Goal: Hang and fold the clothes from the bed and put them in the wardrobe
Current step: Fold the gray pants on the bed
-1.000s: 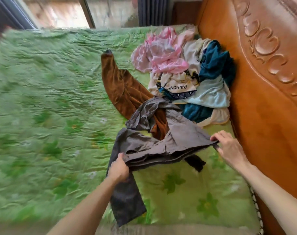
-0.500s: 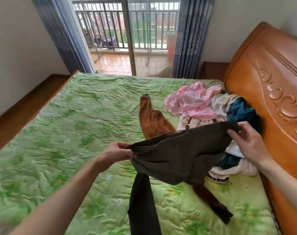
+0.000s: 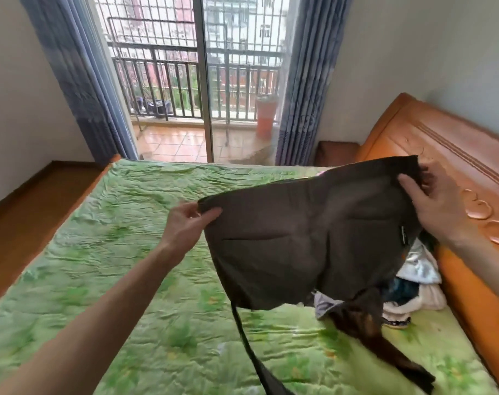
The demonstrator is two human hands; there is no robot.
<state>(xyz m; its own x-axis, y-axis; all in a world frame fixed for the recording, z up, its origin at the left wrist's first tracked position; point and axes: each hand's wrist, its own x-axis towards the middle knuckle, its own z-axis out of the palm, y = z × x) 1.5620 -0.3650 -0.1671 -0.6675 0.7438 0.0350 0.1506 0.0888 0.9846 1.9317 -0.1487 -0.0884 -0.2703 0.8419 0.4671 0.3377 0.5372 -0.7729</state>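
Note:
I hold a pair of dark grey-brown trousers (image 3: 308, 240) stretched out by the waistband above the bed (image 3: 105, 252). My left hand (image 3: 187, 226) pinches the waistband's left end. My right hand (image 3: 433, 206) grips its right end near the headboard. One leg hangs down toward the lower edge of the view, the other trails across the green quilt at the right. Behind the trousers lies the pile of clothes (image 3: 416, 283), mostly hidden, with white, blue and cream pieces showing. No wardrobe is in view.
The carved orange wooden headboard (image 3: 470, 166) runs along the right side. Ahead, a glass balcony door (image 3: 202, 89) stands between blue curtains. Brown floor (image 3: 23, 201) borders the bed on the left. A small brown cabinet (image 3: 335, 152) sits in the far corner.
Both hands have lifted the trousers off the bed and spread them wide by the waistband. My view has tilted up from the bed toward the balcony door.

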